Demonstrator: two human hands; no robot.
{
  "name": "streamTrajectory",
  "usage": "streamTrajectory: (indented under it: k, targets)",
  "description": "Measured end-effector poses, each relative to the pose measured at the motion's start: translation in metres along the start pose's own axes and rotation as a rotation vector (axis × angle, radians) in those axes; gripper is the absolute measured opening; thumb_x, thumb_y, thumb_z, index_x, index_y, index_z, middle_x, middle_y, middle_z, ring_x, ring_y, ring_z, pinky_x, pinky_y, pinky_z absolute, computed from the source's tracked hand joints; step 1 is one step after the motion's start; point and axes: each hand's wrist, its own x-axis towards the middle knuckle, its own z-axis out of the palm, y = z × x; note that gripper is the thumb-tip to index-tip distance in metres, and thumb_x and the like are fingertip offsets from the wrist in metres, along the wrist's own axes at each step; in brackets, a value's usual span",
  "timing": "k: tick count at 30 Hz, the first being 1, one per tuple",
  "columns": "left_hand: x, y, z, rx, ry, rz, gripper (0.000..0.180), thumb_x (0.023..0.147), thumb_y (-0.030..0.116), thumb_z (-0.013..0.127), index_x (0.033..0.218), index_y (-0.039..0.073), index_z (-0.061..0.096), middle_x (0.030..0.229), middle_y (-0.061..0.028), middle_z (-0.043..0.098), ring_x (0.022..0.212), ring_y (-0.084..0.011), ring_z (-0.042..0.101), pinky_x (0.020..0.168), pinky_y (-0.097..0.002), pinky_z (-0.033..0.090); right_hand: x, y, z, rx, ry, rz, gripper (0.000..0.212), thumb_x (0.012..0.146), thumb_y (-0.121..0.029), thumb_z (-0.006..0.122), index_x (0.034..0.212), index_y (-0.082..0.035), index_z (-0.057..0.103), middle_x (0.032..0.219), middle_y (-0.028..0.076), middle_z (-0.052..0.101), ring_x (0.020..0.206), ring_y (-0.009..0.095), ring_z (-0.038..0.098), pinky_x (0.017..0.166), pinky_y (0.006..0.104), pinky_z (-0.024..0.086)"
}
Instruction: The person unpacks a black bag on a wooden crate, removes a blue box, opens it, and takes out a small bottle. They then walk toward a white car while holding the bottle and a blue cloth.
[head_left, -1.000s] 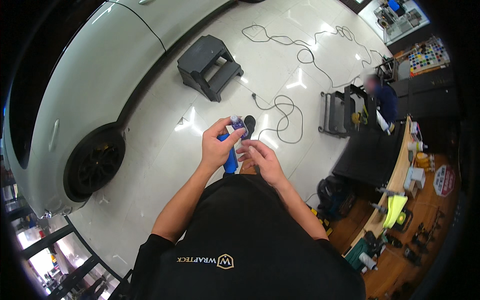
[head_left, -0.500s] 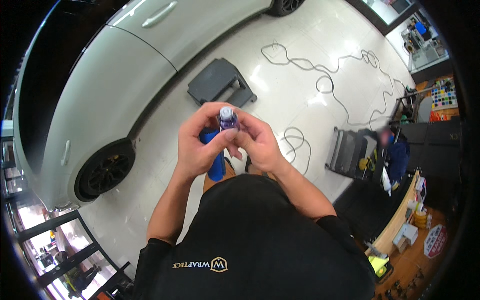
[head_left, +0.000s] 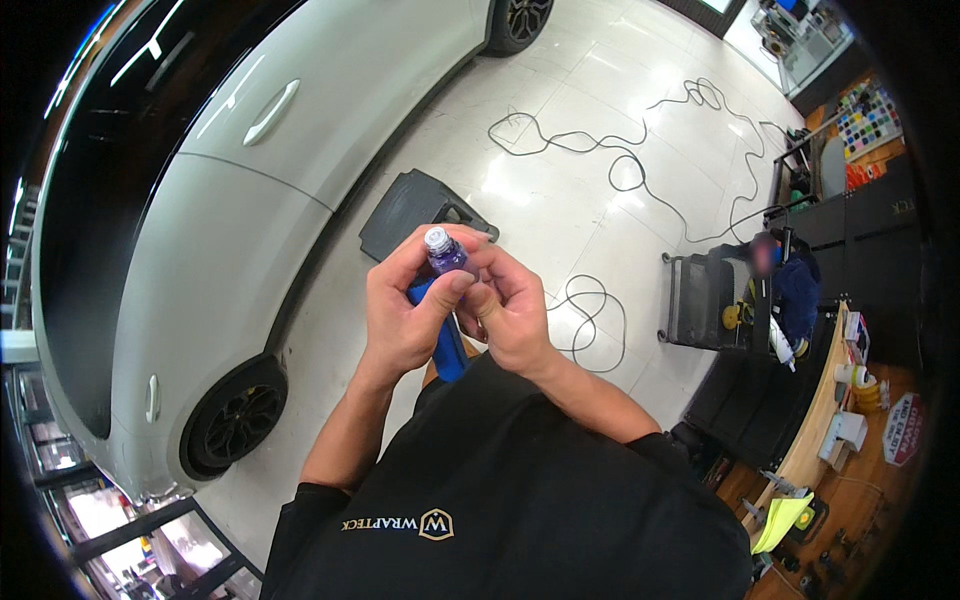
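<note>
A small purple glass bottle (head_left: 453, 262) with a pale narrow top is between my two hands in front of my chest, leaning a little to the left. My left hand (head_left: 398, 318) is closed around its left side, thumb pressed to the front. From the other side, the fingers of my right hand (head_left: 516, 318) are closed against the bottle's lower part. A blue block-like piece (head_left: 450, 345) sticks out below my left palm, held by that hand; its upper end is hidden behind the fingers.
A pale car (head_left: 230, 240) stands along the left. Beyond my hands is a dark low rolling stool (head_left: 405, 212). Loose cables (head_left: 590, 315) lie on the tiled floor. To the right are a black cart (head_left: 690, 300) and a wooden bench (head_left: 815, 405) with assorted items.
My head view has shifted, so the car and stool sit lower. The bottle's top leans more to the left. Both hands keep their hold on it.
</note>
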Motion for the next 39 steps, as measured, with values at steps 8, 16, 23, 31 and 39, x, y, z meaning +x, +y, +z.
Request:
streamTrajectory:
  k: [8, 16, 23, 31, 39]
  targets:
    - [0.022, 0.011, -0.026, -0.038, -0.098, -0.043, 0.060, 0.095, 0.039, 0.076, 0.134, -0.005, 0.064, 0.133, -0.0205, 0.065, 0.114, -0.0238, 0.067, 0.098, -0.0372, 0.054, 0.026, -0.004, -0.004, -0.084, -0.045, -0.022, 0.044, 0.102, -0.035, 0.069, 0.125, 0.000, 0.055, 0.089, 0.002, 0.060, 0.063, 0.004, 0.052, 0.053, 0.0205, 0.040]
    - [0.034, 0.004, -0.056, 0.094, 0.015, 0.081, 0.037, 0.093, 0.021, 0.077, 0.122, -0.002, 0.074, 0.127, -0.0134, 0.069, 0.092, -0.0101, 0.065, 0.079, -0.0243, 0.051, 0.049, -0.005, -0.014, -0.145, -0.081, 0.020, 0.037, 0.101, -0.023, 0.072, 0.123, 0.003, 0.059, 0.088, 0.006, 0.066, 0.074, 0.009, 0.064, 0.059, 0.0222, 0.049]
    - [0.031, 0.005, -0.055, -0.012, 0.090, 0.050, 0.032, 0.093, 0.013, 0.072, 0.120, -0.004, 0.074, 0.122, -0.0181, 0.071, 0.100, -0.0179, 0.068, 0.089, -0.0322, 0.055, 0.055, 0.006, -0.013, -0.052, -0.114, 0.000, 0.037, 0.102, -0.016, 0.070, 0.129, 0.005, 0.057, 0.098, 0.010, 0.067, 0.082, 0.013, 0.068, 0.067, 0.0262, 0.055]
    - [0.030, 0.011, -0.047, -0.061, 0.102, 0.057, 0.033, 0.097, 0.015, 0.070, 0.122, -0.006, 0.072, 0.123, -0.0200, 0.070, 0.091, -0.0175, 0.070, 0.076, -0.0279, 0.056, 0.058, 0.006, -0.010, -0.032, -0.147, -0.019, 0.036, 0.104, -0.009, 0.064, 0.135, 0.005, 0.053, 0.105, 0.012, 0.066, 0.087, 0.016, 0.069, 0.072, 0.0281, 0.056]
    - [0.019, 0.000, -0.044, 0.081, 0.300, 0.134, 0.025, 0.090, 0.009, 0.080, 0.110, -0.002, 0.070, 0.112, -0.0134, 0.068, 0.076, -0.0106, 0.061, 0.068, -0.0242, 0.050, 0.053, 0.014, -0.006, 0.004, -0.091, -0.047, 0.032, 0.101, -0.003, 0.066, 0.127, 0.002, 0.049, 0.110, 0.014, 0.066, 0.089, 0.017, 0.070, 0.071, 0.0289, 0.058]
